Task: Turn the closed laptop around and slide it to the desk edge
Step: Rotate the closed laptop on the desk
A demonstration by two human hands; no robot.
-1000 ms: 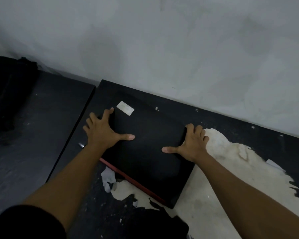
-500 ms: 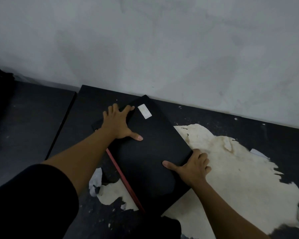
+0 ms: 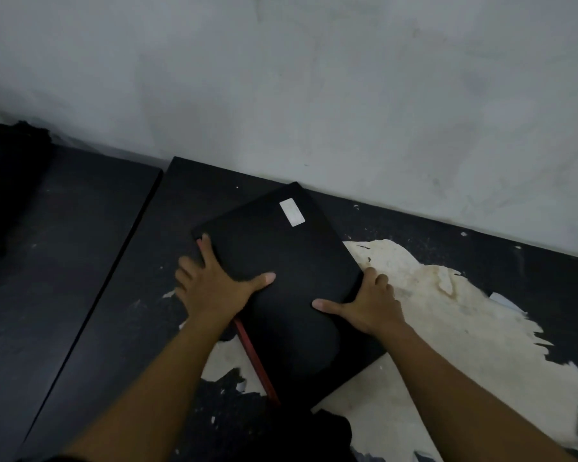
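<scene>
A closed black laptop (image 3: pixel 287 281) with a white sticker (image 3: pixel 291 212) near its far corner and a red strip (image 3: pixel 256 361) along its left side lies at an angle on the black desk (image 3: pixel 141 295). My left hand (image 3: pixel 211 285) grips its left edge, thumb spread on the lid. On the laptop's right edge sits my right hand (image 3: pixel 367 305), fingers curled over the side and thumb on the lid. The laptop's near corner points toward me.
The grey wall (image 3: pixel 314 95) runs close behind the laptop's far corner. A large patch of peeled pale surface (image 3: pixel 447 328) covers the desk on the right. A second dark desk (image 3: pixel 47 261) adjoins on the left, with a dark object (image 3: pixel 4 185) at its far end.
The laptop has turned clockwise, the sticker corner swinging from the left toward the wall. My left hand slid back along the left edge toward me; my right hand came nearer on the right edge.
</scene>
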